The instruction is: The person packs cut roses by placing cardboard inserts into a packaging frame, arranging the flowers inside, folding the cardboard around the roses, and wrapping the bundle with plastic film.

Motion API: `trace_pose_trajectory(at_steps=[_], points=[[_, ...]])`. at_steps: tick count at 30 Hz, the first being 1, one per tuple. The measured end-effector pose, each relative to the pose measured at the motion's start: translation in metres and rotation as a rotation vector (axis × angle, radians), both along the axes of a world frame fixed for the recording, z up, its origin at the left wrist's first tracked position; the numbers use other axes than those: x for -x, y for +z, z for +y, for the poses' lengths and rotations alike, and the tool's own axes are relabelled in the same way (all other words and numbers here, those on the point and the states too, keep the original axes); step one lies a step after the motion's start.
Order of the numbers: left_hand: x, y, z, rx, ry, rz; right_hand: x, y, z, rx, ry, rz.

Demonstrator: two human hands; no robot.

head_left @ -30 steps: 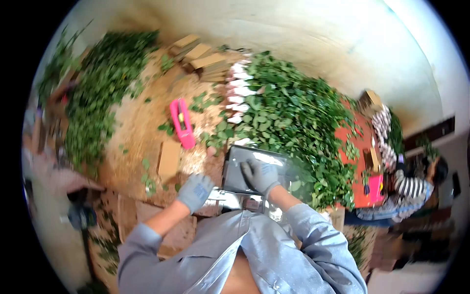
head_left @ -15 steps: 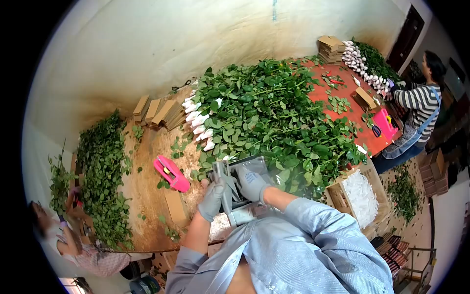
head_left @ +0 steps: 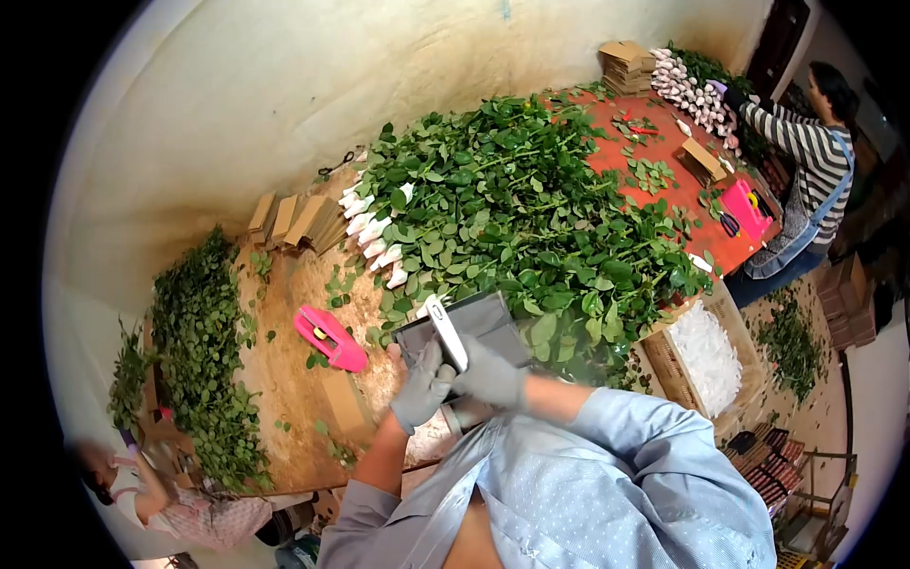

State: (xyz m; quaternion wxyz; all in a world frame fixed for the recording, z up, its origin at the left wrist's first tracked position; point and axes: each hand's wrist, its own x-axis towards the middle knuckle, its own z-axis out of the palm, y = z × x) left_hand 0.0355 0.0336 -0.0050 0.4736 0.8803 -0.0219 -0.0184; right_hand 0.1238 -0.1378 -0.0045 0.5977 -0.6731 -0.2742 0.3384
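Observation:
My left hand [head_left: 419, 391], in a grey glove, is closed at the lower end of a white, flat object [head_left: 445, 332] with a dark oval mark. From the right, my right hand [head_left: 493, 372], also gloved, closes on the same object. Beneath both hands lies a dark grey tray [head_left: 482, 324] at the table's front edge. White-wrapped flower heads [head_left: 374, 235] with leafy stems [head_left: 512, 209] are piled behind it. To the left sit a pink tape dispenser [head_left: 330, 339] and a cardboard piece [head_left: 348, 406].
Folded cardboard [head_left: 301, 222] and more foliage [head_left: 204, 351] are on the left. A crate of white material [head_left: 706, 358] stands at right. A person in stripes [head_left: 806, 156] works at the red table [head_left: 621, 142]; another person [head_left: 161, 493] is at lower left.
The view first swung right, then settled. My hands came together over the tray, and the white object now stands up between them. The striped person's arms reach farther over the flowers.

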Motion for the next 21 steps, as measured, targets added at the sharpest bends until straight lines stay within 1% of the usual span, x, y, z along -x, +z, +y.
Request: trace_pose_trajectory(at_steps=[1, 2, 4, 5, 6, 8, 10, 11, 14, 15, 19, 21], points=[[-0.002, -0.005, 0.003, -0.068, -0.088, 0.036, -0.013, 0.03, -0.015, -0.039, 0.076, 0.179], [0.005, 0.009, -0.006, -0.19, -0.071, -0.003, -0.028, 0.033, -0.031, 0.097, 0.106, 0.196], [0.009, 0.026, -0.017, -0.309, -0.048, 0.085, -0.056, 0.041, -0.061, 0.212, 0.201, 0.302], [0.009, 0.016, -0.016, -0.418, -0.084, 0.059, -0.069, 0.052, -0.073, 0.31, 0.234, 0.199], [0.011, 0.02, -0.02, -0.514, -0.093, 0.03, -0.081, 0.06, -0.084, 0.406, 0.272, 0.097], [0.011, 0.008, -0.02, -0.508, -0.087, -0.001, -0.105, 0.063, -0.101, 0.599, 0.356, -0.137], [0.012, 0.005, -0.021, -0.48, -0.051, -0.005, -0.12, 0.068, -0.11, 0.859, 0.385, -0.262], [0.012, 0.005, -0.022, -0.486, -0.062, -0.017, -0.124, 0.076, -0.112, 0.927, 0.422, -0.362], [0.012, 0.009, -0.024, -0.473, -0.025, -0.057, -0.144, 0.068, -0.115, 0.981, 0.521, -0.385], [0.012, 0.008, -0.024, -0.471, -0.021, -0.058, -0.147, 0.07, -0.11, 0.999, 0.576, -0.398], [0.011, 0.004, -0.024, -0.5, -0.039, -0.073, -0.152, 0.078, -0.093, 0.992, 0.647, -0.39], [0.011, 0.004, -0.025, -0.507, -0.033, -0.075, -0.152, 0.076, -0.085, 1.065, 0.748, -0.53]])
